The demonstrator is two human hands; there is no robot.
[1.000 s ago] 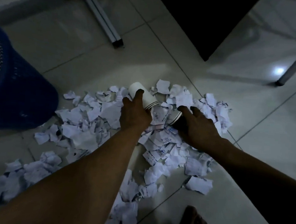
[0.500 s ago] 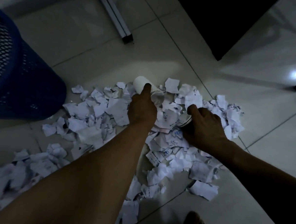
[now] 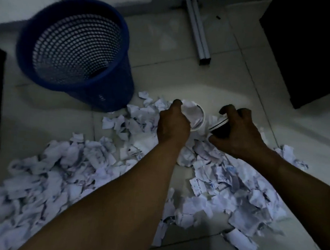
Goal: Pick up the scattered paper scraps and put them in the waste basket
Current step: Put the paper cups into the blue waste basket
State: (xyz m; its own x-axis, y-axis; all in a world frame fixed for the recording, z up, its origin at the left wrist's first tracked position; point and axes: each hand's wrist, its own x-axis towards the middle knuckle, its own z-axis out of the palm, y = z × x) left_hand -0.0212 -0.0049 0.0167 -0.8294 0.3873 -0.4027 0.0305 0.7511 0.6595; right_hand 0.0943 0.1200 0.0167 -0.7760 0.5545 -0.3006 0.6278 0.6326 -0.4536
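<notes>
1. Head view: the tiled floor [image 3: 241,81] lay in dim light. A metal table leg [image 3: 199,35] ran down from the top edge, and a dark cabinet [image 3: 312,47] filled the upper right.
2. The paper scraps [image 3: 79,167] lay in a wide band from the lower left up to the right, under and around both forearms.
3. The blue mesh waste basket [image 3: 112,86] stood upright at the upper left, mouth up, just beside the heap's far edge.
4. The left hand [image 3: 173,125] had its fingers curled round a white paper cup [image 3: 200,118], its mouth turned toward the camera and crumpled paper inside.
5. The right hand [image 3: 237,135] gripped a second cup [image 3: 218,124] with a striped rim; it lay sideways, mouth toward the first cup, the two nearly touching.
</notes>
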